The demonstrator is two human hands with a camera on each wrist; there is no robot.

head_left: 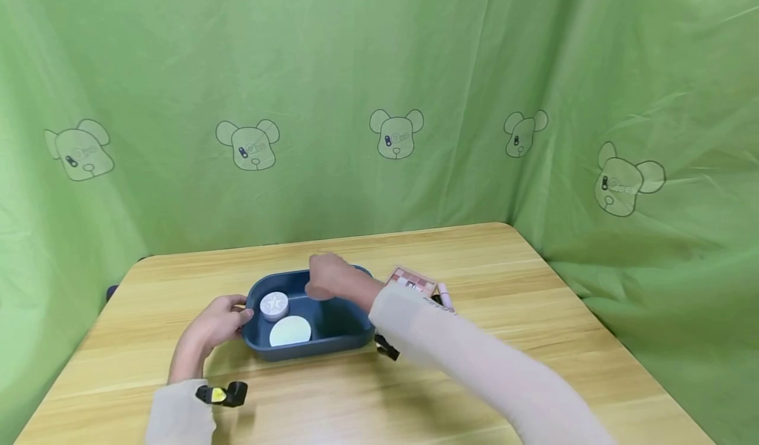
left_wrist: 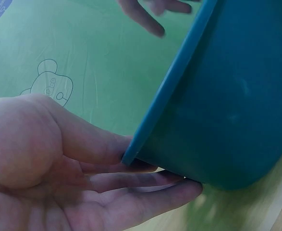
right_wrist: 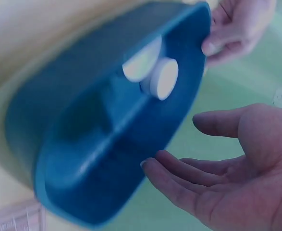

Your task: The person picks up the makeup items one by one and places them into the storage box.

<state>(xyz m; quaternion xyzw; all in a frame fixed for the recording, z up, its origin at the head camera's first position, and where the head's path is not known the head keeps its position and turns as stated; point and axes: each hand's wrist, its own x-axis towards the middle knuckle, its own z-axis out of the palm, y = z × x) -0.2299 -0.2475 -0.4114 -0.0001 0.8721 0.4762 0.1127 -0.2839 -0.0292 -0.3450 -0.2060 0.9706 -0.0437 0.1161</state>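
The blue bin (head_left: 320, 349) is pinched at its rim by the left hand (head_left: 216, 323); just inside that grip, a star-marked case (head_left: 275, 306) is contained. Nothing is grasped by the right hand (head_left: 328, 277); beyond it, lettering on a palette (head_left: 415, 279) cannot be read.

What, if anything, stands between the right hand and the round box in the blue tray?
Nothing visible does. The right hand is near the far rim of the open-topped blue tray. The white disc lies nearer the viewer than the round box, and the left hand holds the tray's left end; neither seems to block that path.
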